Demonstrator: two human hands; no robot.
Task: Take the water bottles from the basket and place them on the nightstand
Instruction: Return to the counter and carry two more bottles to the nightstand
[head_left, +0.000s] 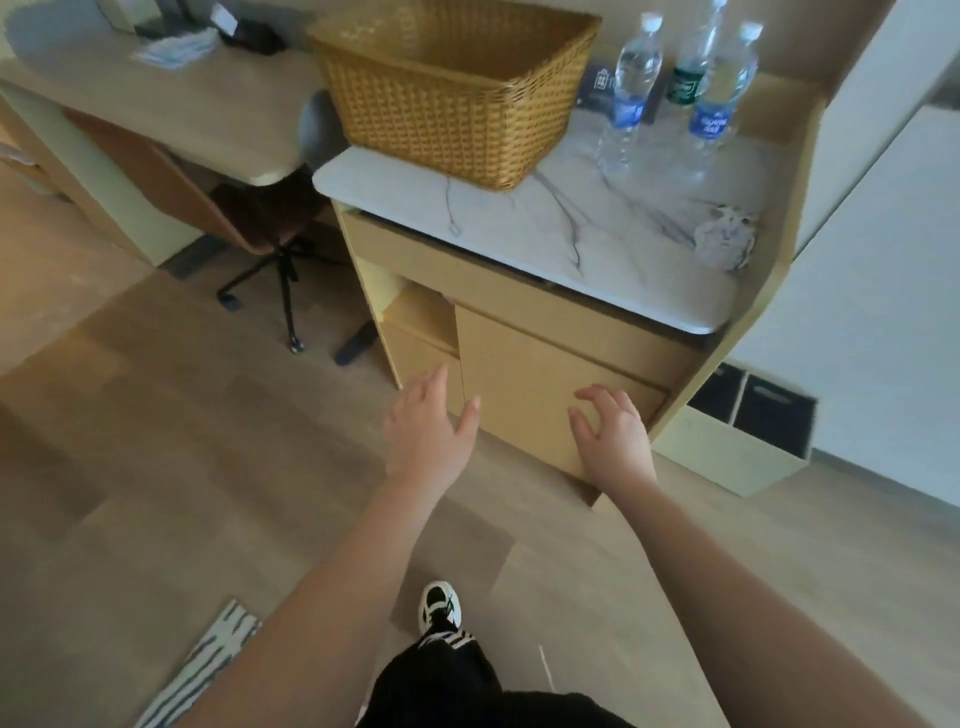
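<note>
Two bare hands reach forward and low in front of the cabinet, both empty: the left hand (428, 421) has its fingers (435, 382) spread wide and its thumb out, while the right hand (613, 431) has its fingers (597, 397) loosely curled and parted, holding nothing, in front of the tan wooden cupboard door (530, 384) of the nightstand. Above them, the nightstand's white marble-patterned top (519, 234) carries the woven tan wicker basket (452, 88) on its far left side; no bottle shows in the part of its inside that can be seen. Three clear plastic water bottles stand upright at the far right of the same top, close together: a blue-labelled one (628, 98) on the left, a green-labelled one (688, 78) behind, and another blue-labelled one (719, 98) on the right. A crumpled white tissue (724, 239) lies nearer on the right edge. To the far left stands a pale wooden desk (171, 104) with a brown swivel chair (234, 218) pushed under it. On the light wood floor (130, 415), a black-and-white shoe (440, 605) shows near the bottom.
</note>
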